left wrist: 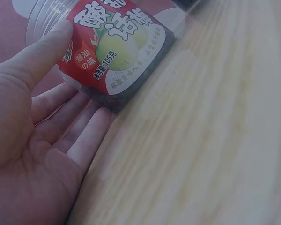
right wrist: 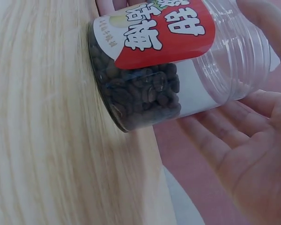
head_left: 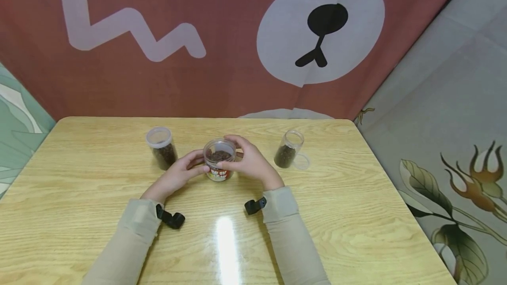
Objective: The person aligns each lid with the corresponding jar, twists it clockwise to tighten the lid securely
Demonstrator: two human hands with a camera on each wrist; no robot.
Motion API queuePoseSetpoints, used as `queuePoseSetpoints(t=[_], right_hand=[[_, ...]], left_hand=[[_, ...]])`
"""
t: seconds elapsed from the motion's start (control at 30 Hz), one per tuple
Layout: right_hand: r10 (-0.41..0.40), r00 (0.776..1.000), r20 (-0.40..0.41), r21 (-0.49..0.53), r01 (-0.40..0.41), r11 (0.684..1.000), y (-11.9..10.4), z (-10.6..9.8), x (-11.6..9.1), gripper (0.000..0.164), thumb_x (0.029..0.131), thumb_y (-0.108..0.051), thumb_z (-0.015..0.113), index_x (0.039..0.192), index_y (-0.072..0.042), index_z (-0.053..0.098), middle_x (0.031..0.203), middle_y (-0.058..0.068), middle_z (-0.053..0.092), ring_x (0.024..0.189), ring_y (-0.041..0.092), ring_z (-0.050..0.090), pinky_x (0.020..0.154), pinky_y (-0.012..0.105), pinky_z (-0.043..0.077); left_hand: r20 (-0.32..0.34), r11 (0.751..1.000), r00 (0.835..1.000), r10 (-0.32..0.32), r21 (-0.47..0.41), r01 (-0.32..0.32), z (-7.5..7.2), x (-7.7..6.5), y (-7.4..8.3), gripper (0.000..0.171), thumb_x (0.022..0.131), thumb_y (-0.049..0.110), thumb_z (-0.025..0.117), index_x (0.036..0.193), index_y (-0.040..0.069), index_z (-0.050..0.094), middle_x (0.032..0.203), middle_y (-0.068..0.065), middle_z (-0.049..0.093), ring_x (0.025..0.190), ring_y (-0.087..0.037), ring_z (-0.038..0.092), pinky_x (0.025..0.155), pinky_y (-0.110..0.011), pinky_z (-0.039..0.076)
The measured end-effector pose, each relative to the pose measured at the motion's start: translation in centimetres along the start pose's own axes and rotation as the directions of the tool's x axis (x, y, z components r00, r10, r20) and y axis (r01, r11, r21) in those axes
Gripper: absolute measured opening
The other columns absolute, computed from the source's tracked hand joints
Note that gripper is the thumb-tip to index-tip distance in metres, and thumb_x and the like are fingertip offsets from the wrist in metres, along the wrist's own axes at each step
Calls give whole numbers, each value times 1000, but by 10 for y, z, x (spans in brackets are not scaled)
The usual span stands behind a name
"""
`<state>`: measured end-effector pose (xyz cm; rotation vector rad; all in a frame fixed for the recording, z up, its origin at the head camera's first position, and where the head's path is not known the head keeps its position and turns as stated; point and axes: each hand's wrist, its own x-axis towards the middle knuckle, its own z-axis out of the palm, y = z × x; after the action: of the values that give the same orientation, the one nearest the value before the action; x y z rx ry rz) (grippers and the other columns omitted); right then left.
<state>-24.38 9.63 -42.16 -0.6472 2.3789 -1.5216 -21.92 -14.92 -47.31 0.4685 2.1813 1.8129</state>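
Observation:
A clear plastic jar (head_left: 219,174) with a red label stands mid-table, part filled with dark coffee beans (right wrist: 140,93). Its threaded neck shows no lid in the right wrist view. My left hand (head_left: 180,173) holds the jar's left side, thumb on the label (left wrist: 117,51) and fingers around behind. From the right, my right hand (head_left: 251,162) grips the jar near its rim, thumb in front and fingers at the far side.
Left of the hands stands a clear jar (head_left: 164,155) of dark contents with a whitish top. To the right is a narrower clear jar (head_left: 285,155) holding dark bits, beside a clear round lid (head_left: 302,161) on the wooden table (head_left: 356,214). A brown patterned cloth (head_left: 158,87) hangs behind.

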Motion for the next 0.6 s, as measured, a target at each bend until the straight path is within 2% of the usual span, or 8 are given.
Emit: queuePoseSetpoints(t=[0.23, 0.37, 0.6], right_hand=[[-23, 1000, -21, 30, 24, 999, 6, -1, 0, 80, 85, -23, 86, 153, -17, 44, 147, -1, 50, 129, 21, 52, 106, 34, 48], [-29, 1000, -12, 83, 30, 996, 8, -2, 0, 79, 84, -18, 86, 152, -19, 46, 143, 1, 52, 127, 22, 55, 106, 34, 48], [-40, 999, -2, 132, 40, 991, 14, -2, 1, 79, 84, -15, 86, 152, -23, 48, 141, 2, 54, 126, 24, 58, 105, 34, 50]], left_hand=[[0, 1000, 1000, 21, 14, -21, 0, 1, -2, 59, 101, 17, 65, 151, 0, 41, 151, -22, 47, 142, -38, 41, 115, -54, 34], [3, 999, 999, 33, 15, -33, 0, 1, -3, 58, 102, 16, 64, 151, -1, 40, 150, -23, 47, 142, -39, 41, 115, -55, 33], [1, 1000, 1000, -3, -2, 3, 0, 1, -1, 59, 101, 19, 65, 152, 3, 40, 152, -20, 47, 142, -37, 41, 115, -55, 34]])
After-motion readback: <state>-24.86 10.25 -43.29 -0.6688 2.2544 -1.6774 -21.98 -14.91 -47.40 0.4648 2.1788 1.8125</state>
